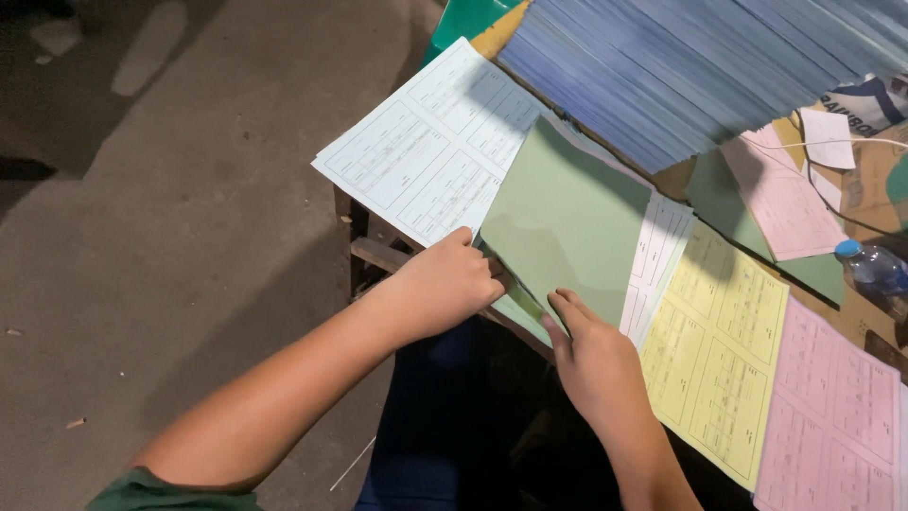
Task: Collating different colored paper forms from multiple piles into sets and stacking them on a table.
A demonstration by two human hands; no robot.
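My left hand (452,284) pinches the near corner of a pale green sheet (563,222), which is lifted and folded over a stack of printed forms. My right hand (591,355) rests with flat fingers on the near edge of the same green stack. A pile of white printed forms (430,147) lies to the left of the green sheet. To its right lie white and pink form edges (657,251), then a yellow form pile (719,350) and a pink form pile (832,416).
A big fanned stack of bluish sheets (700,66) covers the far side of the table. Loose pink paper (785,199), a white slip (830,137) and a plastic bottle (875,270) lie at the right. A concrete floor (170,237) lies to the left.
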